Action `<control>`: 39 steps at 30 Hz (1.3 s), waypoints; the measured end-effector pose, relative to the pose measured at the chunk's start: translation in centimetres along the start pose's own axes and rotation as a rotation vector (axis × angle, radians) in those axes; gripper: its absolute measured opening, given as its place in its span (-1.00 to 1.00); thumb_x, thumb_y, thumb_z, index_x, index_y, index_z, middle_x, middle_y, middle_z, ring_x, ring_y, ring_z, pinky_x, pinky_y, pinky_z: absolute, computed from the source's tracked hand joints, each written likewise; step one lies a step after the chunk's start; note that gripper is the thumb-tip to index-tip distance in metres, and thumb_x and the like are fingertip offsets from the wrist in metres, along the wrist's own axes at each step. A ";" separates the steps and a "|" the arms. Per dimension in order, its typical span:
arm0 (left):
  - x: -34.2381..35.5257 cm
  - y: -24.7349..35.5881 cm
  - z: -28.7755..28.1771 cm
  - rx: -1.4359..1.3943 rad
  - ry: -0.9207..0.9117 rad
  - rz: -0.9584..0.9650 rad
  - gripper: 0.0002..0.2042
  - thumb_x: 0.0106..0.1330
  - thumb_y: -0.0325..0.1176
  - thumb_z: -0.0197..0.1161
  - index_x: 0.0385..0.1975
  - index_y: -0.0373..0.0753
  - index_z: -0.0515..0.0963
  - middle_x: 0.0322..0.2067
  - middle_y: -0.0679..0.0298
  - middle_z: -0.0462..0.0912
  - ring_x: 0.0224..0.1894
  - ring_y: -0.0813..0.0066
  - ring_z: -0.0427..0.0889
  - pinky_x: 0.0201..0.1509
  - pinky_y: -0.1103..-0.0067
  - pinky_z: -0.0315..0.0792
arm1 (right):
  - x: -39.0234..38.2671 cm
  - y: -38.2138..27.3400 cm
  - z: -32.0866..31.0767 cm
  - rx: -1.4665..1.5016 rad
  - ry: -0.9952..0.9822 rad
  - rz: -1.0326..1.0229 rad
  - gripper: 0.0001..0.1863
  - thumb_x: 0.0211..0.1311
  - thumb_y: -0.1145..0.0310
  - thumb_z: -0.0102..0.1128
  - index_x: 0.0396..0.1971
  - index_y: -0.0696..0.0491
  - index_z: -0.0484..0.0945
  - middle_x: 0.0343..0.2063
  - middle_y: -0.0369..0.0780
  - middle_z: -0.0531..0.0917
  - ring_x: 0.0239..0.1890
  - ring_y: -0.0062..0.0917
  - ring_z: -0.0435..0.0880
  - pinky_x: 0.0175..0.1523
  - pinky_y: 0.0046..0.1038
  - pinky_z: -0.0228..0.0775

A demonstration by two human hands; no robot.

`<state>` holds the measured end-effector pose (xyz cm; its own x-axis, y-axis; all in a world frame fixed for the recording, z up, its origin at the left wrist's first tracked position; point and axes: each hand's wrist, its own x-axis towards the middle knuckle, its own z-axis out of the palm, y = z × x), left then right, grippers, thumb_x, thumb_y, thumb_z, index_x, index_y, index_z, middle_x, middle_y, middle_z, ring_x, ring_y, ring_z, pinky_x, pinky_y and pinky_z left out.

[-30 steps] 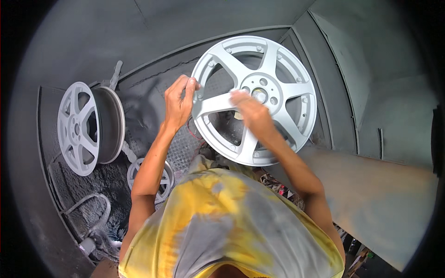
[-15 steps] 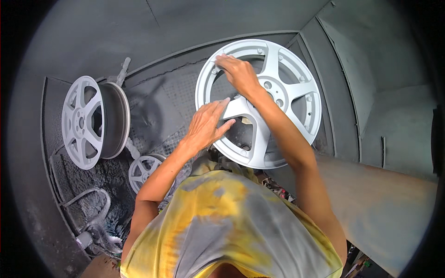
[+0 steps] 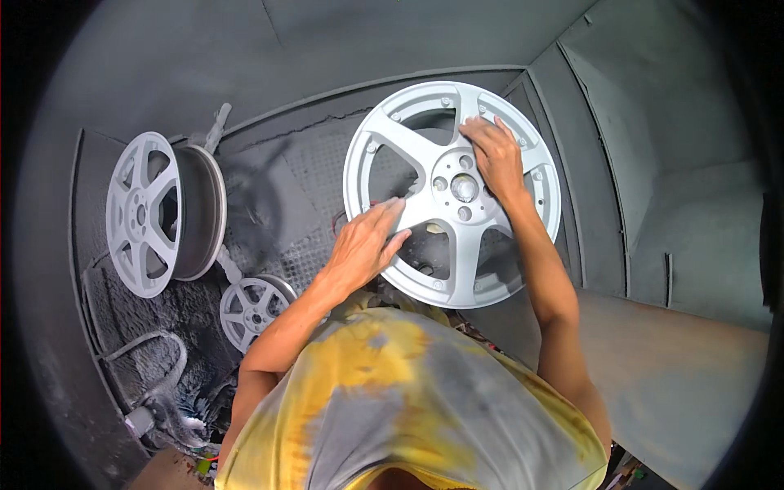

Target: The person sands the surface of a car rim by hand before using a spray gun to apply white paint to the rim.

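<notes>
the left hand [image 3: 365, 245] lies loosely spread, open at the white wheel [image 3: 429, 204]; beyond it, the right hand [image 3: 496, 159] half-curls, grip unclear. uneven pressure could tip the wheel.

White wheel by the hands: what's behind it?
Through the gaps in the white wheel: grey surface and a small pale object. Whatever lies behind its spokes and the right hand is covered.

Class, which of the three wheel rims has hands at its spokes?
The large white rim farthest right, with the left hand and right hand at its spokes. The far-left rim and the smaller-looking rim lower down have none.
</notes>
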<state>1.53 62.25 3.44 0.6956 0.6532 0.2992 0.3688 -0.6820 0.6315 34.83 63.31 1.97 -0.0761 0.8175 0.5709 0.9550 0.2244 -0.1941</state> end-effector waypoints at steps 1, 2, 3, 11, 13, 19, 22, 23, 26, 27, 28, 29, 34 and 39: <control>-0.2 0.2 -0.4 -0.033 -0.011 -0.019 -0.62 0.46 -0.34 0.44 0.20 -0.35 0.64 0.05 -0.07 0.77 -0.01 -0.10 0.79 0.07 0.22 0.69 | -0.6 0.0 0.1 0.006 0.003 0.006 -0.60 0.19 0.69 0.35 0.03 0.08 0.78 0.06 -0.14 0.83 0.25 -0.23 0.77 0.48 -0.10 0.51; -0.5 0.3 -1.0 -0.066 -0.023 -0.039 -0.67 0.46 -0.36 0.43 0.13 -0.36 0.68 0.00 -0.06 0.79 -0.04 -0.09 0.80 0.04 0.23 0.69 | -1.4 -0.2 0.2 0.012 0.006 0.011 -0.60 0.19 0.68 0.36 0.03 0.08 0.78 0.06 -0.13 0.83 0.25 -0.24 0.77 0.49 -0.09 0.50; -0.7 0.7 -1.3 -0.104 -0.032 -0.064 -0.73 0.47 -0.38 0.42 0.07 -0.36 0.71 -0.04 -0.05 0.80 -0.07 -0.09 0.81 0.01 0.24 0.70 | -2.1 -0.4 0.3 0.018 0.001 0.013 -0.60 0.19 0.67 0.36 0.04 0.07 0.78 0.06 -0.13 0.83 0.25 -0.24 0.76 0.50 -0.08 0.49; 6.5 -0.7 0.1 -0.026 0.118 0.173 -0.81 0.47 -0.44 0.37 -0.02 -0.35 0.73 -0.06 0.05 0.78 -0.02 0.03 0.77 0.10 0.28 0.66 | 3.1 3.5 3.7 0.092 0.095 0.055 -0.73 0.30 0.62 0.28 -0.02 0.16 0.74 -0.04 0.00 0.81 0.01 0.00 0.81 0.07 -0.08 0.72; 6.3 -2.2 0.1 0.024 0.120 0.159 -0.75 0.46 -0.40 0.39 0.06 -0.34 0.71 0.07 0.06 0.75 0.10 0.07 0.74 0.18 0.26 0.64 | -0.4 -0.4 2.4 0.126 0.005 0.087 -0.67 0.28 0.64 0.28 0.02 0.12 0.75 0.02 0.02 0.81 0.10 -0.02 0.79 0.18 -0.13 0.72; 8.1 -3.5 1.3 0.047 0.100 0.220 -0.73 0.48 -0.34 0.40 0.06 -0.35 0.72 0.01 0.05 0.77 0.06 0.03 0.75 0.16 0.25 0.63 | -1.3 -0.8 1.6 0.064 0.048 -0.026 -0.67 0.28 0.64 0.27 0.02 0.13 0.75 0.03 -0.01 0.81 0.10 -0.05 0.80 0.19 -0.11 0.69; 9.1 -3.7 2.0 0.105 -0.010 0.185 -0.73 0.49 -0.32 0.39 0.04 -0.36 0.73 -0.05 0.02 0.79 0.01 -0.01 0.75 0.14 0.22 0.62 | 2.8 0.3 3.8 0.089 -0.036 0.151 -0.64 0.28 0.64 0.28 0.06 0.12 0.75 0.08 -0.06 0.81 0.15 -0.14 0.80 0.23 -0.15 0.68; 9.2 -3.7 2.1 0.115 -0.013 0.189 -0.73 0.49 -0.31 0.39 0.03 -0.36 0.73 -0.07 0.01 0.79 0.01 -0.02 0.75 0.14 0.21 0.61 | 3.2 0.3 4.0 0.090 -0.046 0.173 -0.62 0.27 0.64 0.28 0.07 0.10 0.75 0.10 -0.07 0.81 0.18 -0.17 0.80 0.26 -0.16 0.68; 8.7 -4.4 2.3 0.129 0.021 0.166 -0.73 0.50 -0.28 0.38 0.00 -0.35 0.73 -0.10 0.01 0.77 0.00 -0.03 0.73 0.15 0.19 0.57 | -0.7 -1.1 2.9 0.145 0.005 0.031 -0.62 0.29 0.64 0.28 0.07 0.06 0.77 0.09 -0.06 0.82 0.20 -0.19 0.80 0.28 -0.16 0.67; 8.3 -4.4 2.4 0.121 0.047 0.163 -0.73 0.51 -0.26 0.37 -0.02 -0.35 0.73 -0.12 0.02 0.76 -0.02 -0.03 0.72 0.14 0.18 0.56 | -3.3 -1.6 1.5 0.162 0.037 -0.048 -0.63 0.29 0.64 0.27 0.06 0.05 0.78 0.07 -0.05 0.82 0.19 -0.18 0.80 0.28 -0.15 0.67; 8.0 -4.3 2.6 0.113 0.069 0.161 -0.73 0.52 -0.24 0.36 -0.05 -0.34 0.73 -0.13 0.04 0.74 -0.03 -0.03 0.71 0.14 0.18 0.55 | -5.7 -1.1 0.0 0.125 0.023 -0.045 -0.64 0.30 0.64 0.26 0.05 0.07 0.78 0.06 -0.04 0.83 0.19 -0.18 0.80 0.28 -0.14 0.67; 8.1 -4.2 2.7 0.123 0.074 0.165 -0.74 0.52 -0.24 0.36 -0.04 -0.34 0.73 -0.13 0.04 0.74 -0.03 -0.02 0.70 0.15 0.19 0.54 | -7.8 0.3 -1.4 0.089 0.013 -0.039 -0.65 0.31 0.65 0.25 0.04 0.09 0.78 0.05 -0.04 0.83 0.20 -0.18 0.80 0.29 -0.13 0.67; 8.5 -3.8 3.0 0.187 0.063 0.166 -0.74 0.52 -0.25 0.36 -0.04 -0.34 0.73 -0.16 0.08 0.74 -0.01 0.05 0.68 0.20 0.22 0.50 | -6.9 8.3 -5.2 0.021 0.108 0.341 -0.68 0.38 0.68 0.16 0.00 0.11 0.78 0.02 0.04 0.80 0.12 0.01 0.79 0.19 -0.17 0.66; 8.2 -3.8 2.8 0.230 0.060 0.147 -0.74 0.52 -0.25 0.36 -0.04 -0.34 0.73 -0.17 0.09 0.74 -0.03 0.07 0.68 0.18 0.22 0.49 | -10.0 1.8 -4.0 0.084 -0.059 0.045 -0.70 0.34 0.61 0.22 0.01 0.16 0.77 0.09 -0.02 0.81 0.17 -0.16 0.81 0.34 -0.19 0.64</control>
<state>7.56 69.28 1.55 0.7166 0.5555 0.4218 0.4018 -0.8231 0.4013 38.48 53.43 -0.89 -0.0525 0.8571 0.5124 0.9305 0.2282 -0.2864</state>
